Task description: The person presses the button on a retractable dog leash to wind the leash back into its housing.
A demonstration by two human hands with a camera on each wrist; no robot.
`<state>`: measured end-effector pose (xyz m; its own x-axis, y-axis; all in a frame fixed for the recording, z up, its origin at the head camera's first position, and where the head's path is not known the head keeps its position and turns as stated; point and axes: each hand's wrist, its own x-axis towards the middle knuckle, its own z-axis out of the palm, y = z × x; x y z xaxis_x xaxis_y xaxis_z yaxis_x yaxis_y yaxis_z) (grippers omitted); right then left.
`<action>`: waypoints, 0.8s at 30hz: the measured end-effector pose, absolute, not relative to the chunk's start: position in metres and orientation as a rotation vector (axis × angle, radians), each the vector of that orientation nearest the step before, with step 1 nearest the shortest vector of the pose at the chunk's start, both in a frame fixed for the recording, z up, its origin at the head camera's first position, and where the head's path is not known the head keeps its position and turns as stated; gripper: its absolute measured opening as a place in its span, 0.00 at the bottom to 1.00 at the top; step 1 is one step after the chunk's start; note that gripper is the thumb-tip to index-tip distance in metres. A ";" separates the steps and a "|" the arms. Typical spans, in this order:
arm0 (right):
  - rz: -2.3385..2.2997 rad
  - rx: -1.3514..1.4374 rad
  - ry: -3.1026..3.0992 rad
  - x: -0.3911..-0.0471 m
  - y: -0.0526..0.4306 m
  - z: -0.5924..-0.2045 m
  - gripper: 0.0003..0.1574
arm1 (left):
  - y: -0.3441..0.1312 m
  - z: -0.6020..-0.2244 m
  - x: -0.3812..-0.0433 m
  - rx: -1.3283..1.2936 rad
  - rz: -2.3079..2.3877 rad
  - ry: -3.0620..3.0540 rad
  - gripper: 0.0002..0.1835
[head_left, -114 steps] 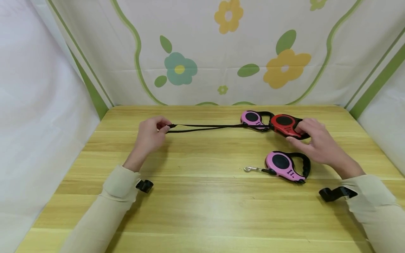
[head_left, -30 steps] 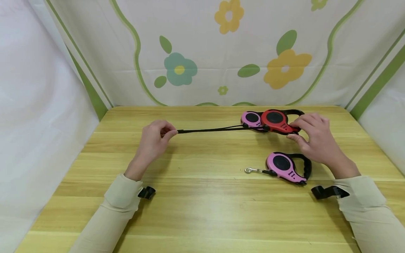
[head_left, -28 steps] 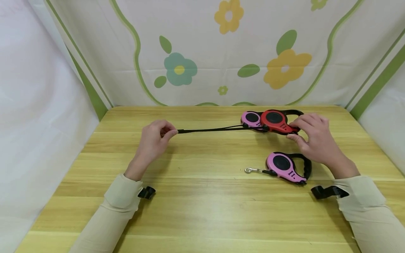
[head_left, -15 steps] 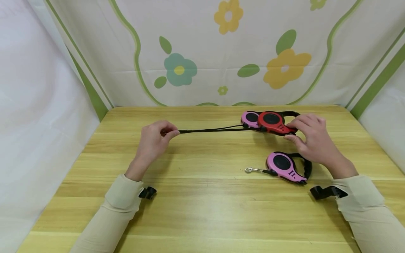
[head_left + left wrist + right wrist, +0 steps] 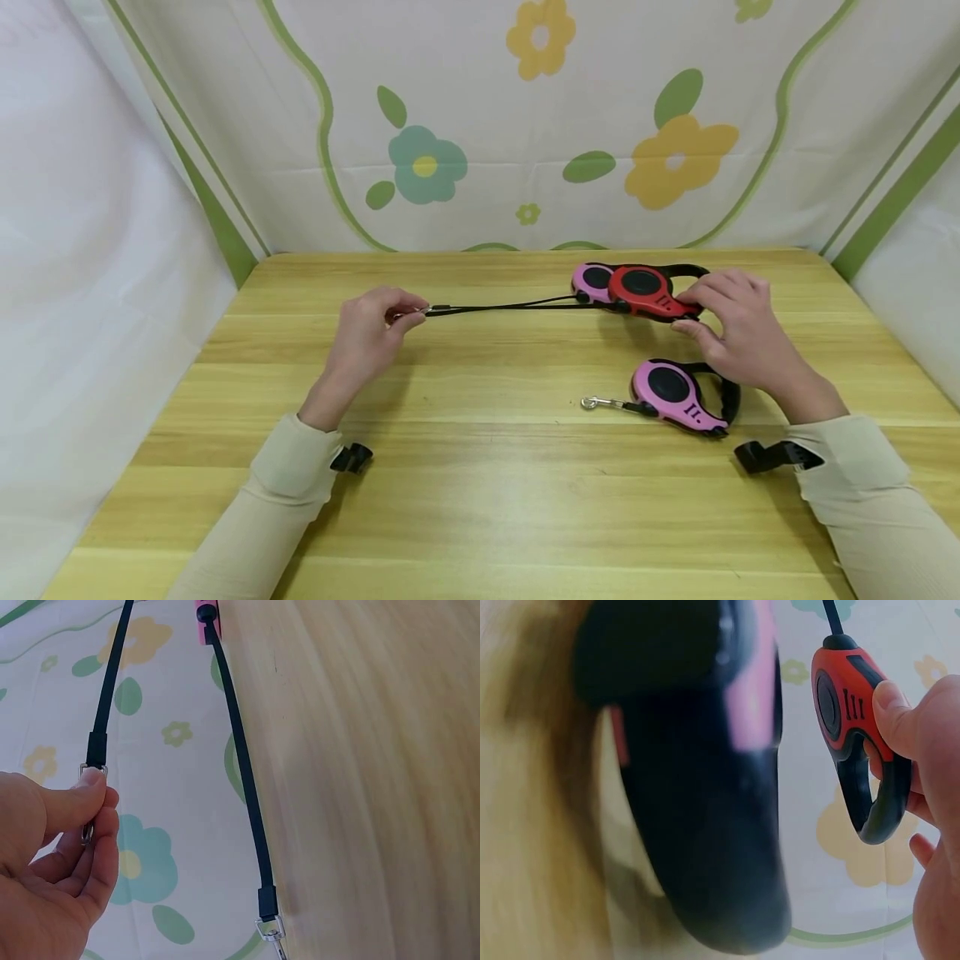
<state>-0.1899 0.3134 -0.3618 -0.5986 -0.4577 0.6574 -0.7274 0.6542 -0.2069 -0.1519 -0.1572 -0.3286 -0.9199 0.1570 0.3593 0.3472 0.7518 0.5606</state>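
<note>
My left hand (image 5: 370, 337) pinches the metal clip (image 5: 88, 831) at the end of a black strap (image 5: 110, 690), between thumb and fingers. That strap runs rightward to a red retractable dog leash (image 5: 642, 288), held a little above the table. Thumb and fingers of my right hand (image 5: 731, 325) grip the red leash near its handle. Partly hidden behind it lies a pink retractable leash (image 5: 591, 280). Its strap (image 5: 241, 750) is drawn out along the table toward my left hand, ending in another metal clip (image 5: 271, 930).
A second pink retractable leash (image 5: 671, 392) lies nearer me, below my right hand, its silver clip (image 5: 591, 402) pointing left. The wooden table (image 5: 480, 500) meets a flower-printed cloth (image 5: 495, 125) at its back edge. White cloth (image 5: 97, 275) hangs at the left.
The red leash has moved left with my right hand since the oldest frame and now overlaps the far pink leash. My left hand has shifted slightly right; the nearer pink leash stays put.
</note>
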 end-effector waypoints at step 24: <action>0.622 0.921 -2.307 -0.186 0.307 -0.363 0.48 | -0.156 -0.327 -0.149 -0.305 -0.955 -2.680 0.07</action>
<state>-0.1861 0.3072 -0.3631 -0.5987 -0.4617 0.6545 -0.7280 0.6544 -0.2044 -0.1489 -0.1558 -0.3270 -0.9387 0.1035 0.3288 0.2882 0.7591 0.5838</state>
